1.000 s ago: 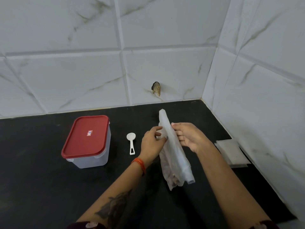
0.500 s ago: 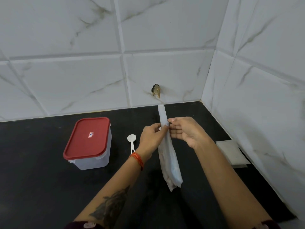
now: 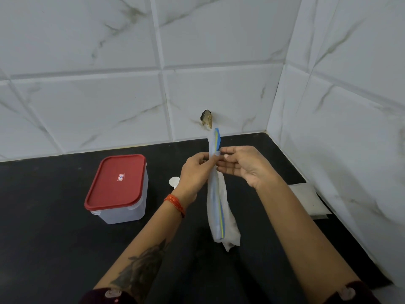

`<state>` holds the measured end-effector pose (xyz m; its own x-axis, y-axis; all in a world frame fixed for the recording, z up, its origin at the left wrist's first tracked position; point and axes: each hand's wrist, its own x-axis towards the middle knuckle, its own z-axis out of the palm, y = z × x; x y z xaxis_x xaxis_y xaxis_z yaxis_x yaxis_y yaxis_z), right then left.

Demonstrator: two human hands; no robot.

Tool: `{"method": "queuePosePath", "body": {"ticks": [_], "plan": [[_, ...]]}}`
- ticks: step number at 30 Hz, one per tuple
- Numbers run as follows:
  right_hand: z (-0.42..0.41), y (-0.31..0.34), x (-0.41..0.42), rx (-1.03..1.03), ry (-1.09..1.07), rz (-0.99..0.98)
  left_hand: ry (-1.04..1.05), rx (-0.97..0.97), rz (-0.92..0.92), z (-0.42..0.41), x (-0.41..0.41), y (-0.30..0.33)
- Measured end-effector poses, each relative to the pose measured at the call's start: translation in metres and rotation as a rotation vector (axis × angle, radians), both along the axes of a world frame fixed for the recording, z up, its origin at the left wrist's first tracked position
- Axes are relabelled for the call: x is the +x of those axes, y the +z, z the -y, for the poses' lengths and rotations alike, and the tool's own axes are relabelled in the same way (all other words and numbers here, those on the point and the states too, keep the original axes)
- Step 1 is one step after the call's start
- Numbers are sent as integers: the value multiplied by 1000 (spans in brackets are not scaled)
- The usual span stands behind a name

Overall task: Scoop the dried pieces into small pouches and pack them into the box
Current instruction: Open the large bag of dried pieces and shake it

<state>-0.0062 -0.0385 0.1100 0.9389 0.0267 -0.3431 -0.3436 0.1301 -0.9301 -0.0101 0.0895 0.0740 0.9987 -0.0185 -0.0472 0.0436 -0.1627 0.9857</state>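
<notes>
Both hands are raised together above the black table (image 3: 54, 249), the left hand (image 3: 195, 172) and the right hand (image 3: 243, 167) each pinching the upper part of 1 zip-top plastic pouch (image 3: 215, 207), which hangs edge-on with its blue and yellow seal strip showing and its lower end near the table. On the table to the left stands 1 clear box (image 3: 122, 207) with its 1 red lid (image 3: 116, 181) on, and 1 white scoop (image 3: 174, 181) lies partly hidden behind the left hand. 1 flat pale packet (image 3: 306, 200) lies by the right wall.
</notes>
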Motion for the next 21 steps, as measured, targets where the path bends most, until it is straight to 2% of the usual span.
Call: {"method": "queuePosePath", "body": {"ticks": [5, 9, 15, 18, 21], "plan": [[-5, 6, 3, -109, 7, 2, 24, -61, -12, -3, 2, 7], [-4, 13, 5, -24, 47, 41, 55, -27, -9, -7, 5, 12], [-9, 22, 12, 1, 18, 104, -62, -103, -12, -12, 4, 27], [-12, 20, 16, -130, -20, 136, -80, -107, -15, -13, 4, 30], [-12, 14, 21, -438, -74, 208, -88, -138, -66, -12, 4, 33]]}}
